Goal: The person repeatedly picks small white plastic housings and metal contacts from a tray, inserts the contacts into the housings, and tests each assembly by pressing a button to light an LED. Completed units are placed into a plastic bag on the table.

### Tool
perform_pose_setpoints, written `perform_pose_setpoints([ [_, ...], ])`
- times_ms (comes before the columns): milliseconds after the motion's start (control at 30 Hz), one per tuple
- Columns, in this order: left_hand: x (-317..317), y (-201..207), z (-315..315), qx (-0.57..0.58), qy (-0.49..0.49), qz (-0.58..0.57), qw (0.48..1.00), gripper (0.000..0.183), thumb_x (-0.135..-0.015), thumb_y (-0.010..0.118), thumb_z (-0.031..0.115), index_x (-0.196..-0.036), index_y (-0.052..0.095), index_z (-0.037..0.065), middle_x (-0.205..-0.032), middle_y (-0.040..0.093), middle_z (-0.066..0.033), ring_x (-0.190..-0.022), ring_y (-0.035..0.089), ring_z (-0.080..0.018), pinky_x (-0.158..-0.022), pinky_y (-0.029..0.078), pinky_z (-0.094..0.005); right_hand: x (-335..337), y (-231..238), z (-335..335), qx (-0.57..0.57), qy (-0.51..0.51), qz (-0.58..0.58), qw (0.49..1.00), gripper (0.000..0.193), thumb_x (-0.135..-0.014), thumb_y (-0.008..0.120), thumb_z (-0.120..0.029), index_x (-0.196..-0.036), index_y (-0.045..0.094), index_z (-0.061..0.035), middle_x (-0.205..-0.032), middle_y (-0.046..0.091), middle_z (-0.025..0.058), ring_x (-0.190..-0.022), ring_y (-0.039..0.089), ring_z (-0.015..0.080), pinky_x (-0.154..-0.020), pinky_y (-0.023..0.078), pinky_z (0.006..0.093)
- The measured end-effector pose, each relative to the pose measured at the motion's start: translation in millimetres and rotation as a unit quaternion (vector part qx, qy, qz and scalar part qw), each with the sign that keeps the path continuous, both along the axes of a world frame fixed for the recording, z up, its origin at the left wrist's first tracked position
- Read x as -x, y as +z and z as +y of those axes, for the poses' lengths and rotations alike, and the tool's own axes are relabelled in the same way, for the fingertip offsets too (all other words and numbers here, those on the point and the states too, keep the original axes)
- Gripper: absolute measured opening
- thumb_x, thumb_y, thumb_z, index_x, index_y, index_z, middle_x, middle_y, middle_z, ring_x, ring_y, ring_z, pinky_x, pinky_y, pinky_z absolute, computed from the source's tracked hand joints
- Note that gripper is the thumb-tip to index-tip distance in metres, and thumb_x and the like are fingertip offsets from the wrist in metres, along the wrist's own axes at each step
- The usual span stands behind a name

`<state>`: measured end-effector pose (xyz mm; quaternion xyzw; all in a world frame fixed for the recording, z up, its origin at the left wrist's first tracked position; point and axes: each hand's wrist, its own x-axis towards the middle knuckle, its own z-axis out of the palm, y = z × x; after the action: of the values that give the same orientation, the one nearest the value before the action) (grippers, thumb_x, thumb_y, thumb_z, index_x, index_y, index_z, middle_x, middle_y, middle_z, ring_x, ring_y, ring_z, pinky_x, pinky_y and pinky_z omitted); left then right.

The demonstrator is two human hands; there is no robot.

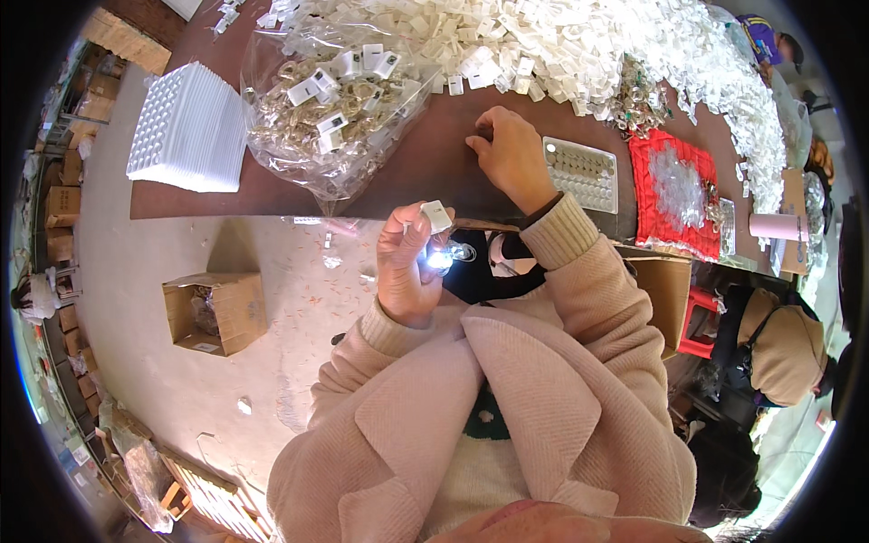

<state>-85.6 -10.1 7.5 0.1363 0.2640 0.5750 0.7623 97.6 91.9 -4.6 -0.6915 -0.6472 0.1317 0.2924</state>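
Note:
In my left hand (405, 267), thumb and fingers pinch a small light with a white plastic case (436, 215). A bright white glow (440, 260) shines below the case, beside a clear rounded piece (463, 252); how the parts join is hard to see. The hand is raised just off the table's near edge. My right hand (514, 156) rests on the brown table (444, 145) with its fingers loosely curled in, and nothing shows in them. Just right of its wrist lies a clear tray (581, 175) of round silvery pieces.
Clear bag (335, 118) of similar lights, stacked white moulded trays (190, 131) to the left. Big heap of white cases (561, 45) along the far side. Red cloth (674, 195) with clear bits at right. Open cardboard box (215, 312) on the floor; another person (783, 348) at right.

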Motion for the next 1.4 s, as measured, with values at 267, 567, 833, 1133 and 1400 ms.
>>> perform_pose_setpoints([
  [267, 6, -6, 2, 0.013, -0.002, -0.026, 1.0, 0.016, -0.092, 0.073, 0.018, -0.105, 0.067, 0.011, -0.098, 0.07, -0.0094, -0.071, 0.055, -0.0081, -0.044, 0.034, -0.0169, -5, 1, 7, 0.025, 0.021, -0.025, 0.999, 0.02, -0.077, 0.079, -0.015, -0.086, 0.067, -0.0015, -0.084, 0.069, 0.0162, -0.083, 0.067, 0.0345, -0.075, 0.052, 0.0427],
  [567, 6, -1, 2, 0.007, -0.014, -0.013, 1.0, 0.018, -0.094, 0.071, 0.017, -0.109, 0.066, 0.009, -0.104, 0.071, -0.0129, -0.077, 0.056, -0.0094, -0.058, 0.043, -0.0181, 7, 34, -14, -0.042, 0.111, 0.099, 0.988, 0.003, -0.085, 0.069, -0.004, -0.088, 0.069, -0.0049, -0.086, 0.069, 0.0144, -0.08, 0.067, 0.031, -0.07, 0.053, 0.0374],
  [833, -13, 13, 7, -0.002, -0.05, 0.026, 0.998, 0.021, -0.093, 0.073, 0.024, -0.108, 0.066, 0.011, -0.087, 0.064, -0.0032, -0.064, 0.049, -0.0048, -0.042, 0.029, -0.0147, 6, 90, -84, -0.08, 0.177, 0.265, 0.945, 0.017, -0.079, 0.075, 0.005, -0.095, 0.075, -0.0028, -0.088, 0.071, 0.0099, -0.079, 0.068, 0.0201, -0.07, 0.053, 0.0289],
  [1133, -37, 21, 10, -0.057, -0.073, 0.027, 0.995, 0.016, -0.09, 0.073, 0.007, -0.104, 0.067, 0.004, -0.094, 0.07, -0.0054, -0.072, 0.06, -0.0083, -0.056, 0.042, -0.0198, -21, 86, -104, -0.115, 0.166, 0.196, 0.96, 0.025, -0.075, 0.075, 0.008, -0.096, 0.074, -0.0053, -0.089, 0.069, 0.0099, -0.079, 0.069, 0.0248, -0.068, 0.055, 0.032],
  [1400, -54, 18, 9, -0.085, -0.114, 0.055, 0.988, 0.015, -0.091, 0.071, 0.004, -0.105, 0.065, 0.002, -0.098, 0.071, -0.0078, -0.079, 0.066, -0.0113, -0.067, 0.053, -0.0206, -42, 80, -114, -0.077, 0.078, 0.284, 0.953, 0.016, -0.079, 0.076, 0.007, -0.093, 0.073, -0.0009, -0.088, 0.071, 0.0097, -0.072, 0.068, 0.017, -0.065, 0.054, 0.0265],
])
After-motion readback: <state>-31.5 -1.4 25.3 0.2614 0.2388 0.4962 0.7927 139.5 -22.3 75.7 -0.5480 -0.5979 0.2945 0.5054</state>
